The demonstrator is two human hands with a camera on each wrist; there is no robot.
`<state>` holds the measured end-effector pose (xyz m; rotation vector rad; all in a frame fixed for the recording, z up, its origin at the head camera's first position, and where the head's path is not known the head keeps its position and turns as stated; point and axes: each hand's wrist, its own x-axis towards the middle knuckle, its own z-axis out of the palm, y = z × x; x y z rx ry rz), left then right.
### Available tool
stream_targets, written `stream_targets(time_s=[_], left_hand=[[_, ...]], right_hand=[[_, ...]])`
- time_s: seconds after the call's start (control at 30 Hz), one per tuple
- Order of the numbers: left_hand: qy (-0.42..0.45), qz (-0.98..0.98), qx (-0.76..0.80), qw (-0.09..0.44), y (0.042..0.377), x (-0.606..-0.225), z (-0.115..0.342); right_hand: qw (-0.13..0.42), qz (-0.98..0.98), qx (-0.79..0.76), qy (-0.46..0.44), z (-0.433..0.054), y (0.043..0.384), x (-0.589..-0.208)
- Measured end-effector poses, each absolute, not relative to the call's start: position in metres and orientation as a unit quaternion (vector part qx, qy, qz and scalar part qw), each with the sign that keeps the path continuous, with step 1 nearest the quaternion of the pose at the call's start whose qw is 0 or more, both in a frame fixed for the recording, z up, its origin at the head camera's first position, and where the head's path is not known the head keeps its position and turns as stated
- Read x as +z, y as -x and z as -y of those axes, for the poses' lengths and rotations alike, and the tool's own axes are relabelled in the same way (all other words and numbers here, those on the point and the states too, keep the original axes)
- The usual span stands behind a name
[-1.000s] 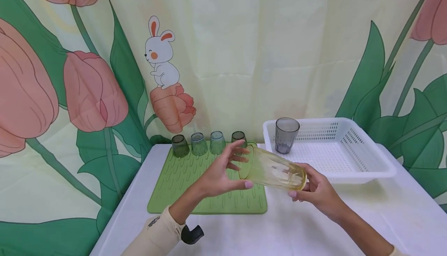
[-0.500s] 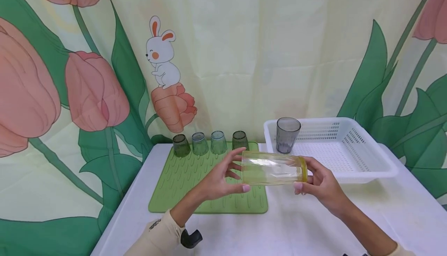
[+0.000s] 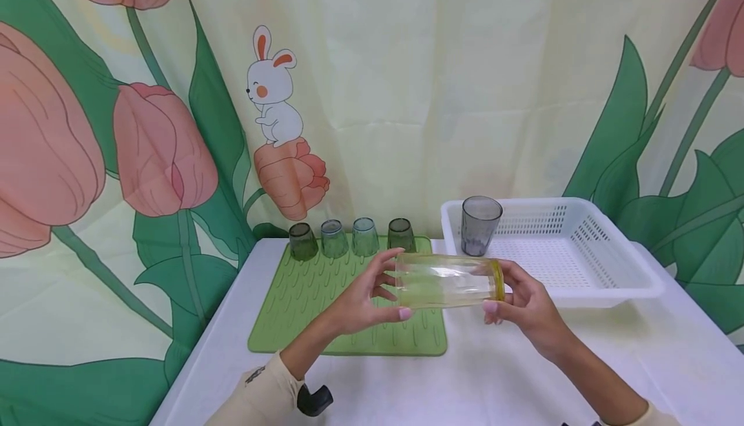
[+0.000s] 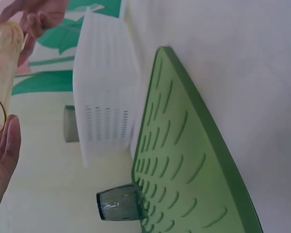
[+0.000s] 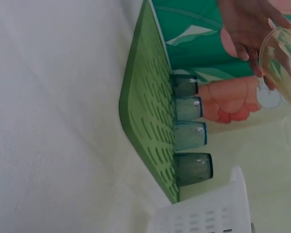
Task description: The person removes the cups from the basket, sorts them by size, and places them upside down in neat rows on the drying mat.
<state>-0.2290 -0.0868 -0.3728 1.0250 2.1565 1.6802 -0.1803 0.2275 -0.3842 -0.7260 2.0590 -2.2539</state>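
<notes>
A tall clear yellow drinking glass [image 3: 444,281] lies sideways in the air above the front right of the green mat, its mouth toward the left. My right hand [image 3: 531,310] grips the thick base end between thumb and fingers. At the mouth, my left hand [image 3: 363,297] has its thumb below and fingers above and behind the rim, holding that end. In the left wrist view, the glass [image 4: 2,68] is partly cut off and left fingertips meet its rim. Part of the glass [image 5: 286,63] and my left hand [image 5: 247,29] also show in the right wrist view.
Several small tinted glasses [image 3: 334,240] stand upside down along the back of the green drying mat [image 3: 290,323]. At right sits a white perforated basket [image 3: 581,294] with an upright grey glass [image 3: 480,226] in its left corner. A tulip-printed curtain [image 3: 378,90] hangs behind.
The yellow glass has turned from a slant to nearly level, then shifted slightly left with both hands. My left hand has closed in on its rim. The other glasses have not moved.
</notes>
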Motion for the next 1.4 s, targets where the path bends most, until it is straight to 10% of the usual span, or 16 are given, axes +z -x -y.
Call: stream_targets(time_s=[1.4], left_hand=[[-0.12, -0.887, 0.442, 0.064, 0.22, -0.445, 0.213]], right_hand=[[0.058, -0.758, -0.618, 0.199, -0.158, 0.237, -0.353]])
